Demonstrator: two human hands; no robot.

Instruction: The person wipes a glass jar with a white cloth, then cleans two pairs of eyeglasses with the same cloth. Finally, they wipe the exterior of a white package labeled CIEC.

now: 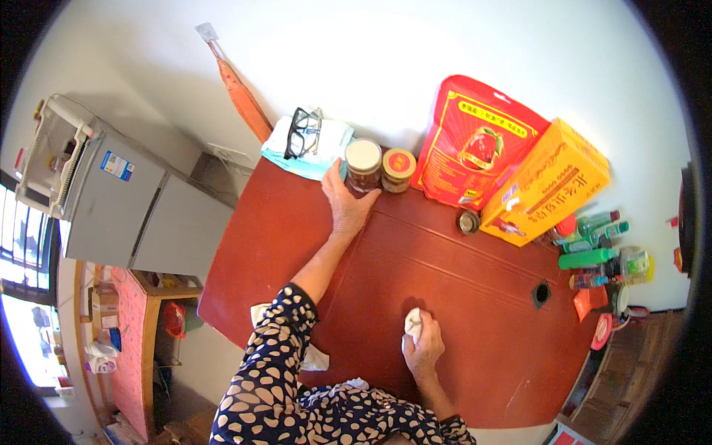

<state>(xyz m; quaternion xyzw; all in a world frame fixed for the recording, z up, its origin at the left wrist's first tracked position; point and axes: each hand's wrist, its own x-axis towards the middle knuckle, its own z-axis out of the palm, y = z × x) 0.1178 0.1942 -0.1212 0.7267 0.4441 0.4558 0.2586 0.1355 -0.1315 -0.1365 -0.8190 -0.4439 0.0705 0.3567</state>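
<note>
My left hand (348, 208) reaches to the far side of the red-brown table (297, 222). Its thumb and fingers curl round the lower part of a glass jar (363, 165) with a white lid and dark contents. Right beside that jar stands a second glass jar (398, 170) with a gold and red lid. Nearer to me, my right hand (424, 348) is closed on a bunched white cloth (413, 322), which rests on the tabletop. What my palm hides of the cloth cannot be seen.
Black-framed glasses (302, 133) lie on a white and blue pack (334, 141) behind the jars. A red bag (475, 141), a yellow box (549, 185) and a small metal-rimmed dish (468, 222) are farther right. Several bottles (589, 256) crowd the right edge; a grey fridge (119, 200) stands left.
</note>
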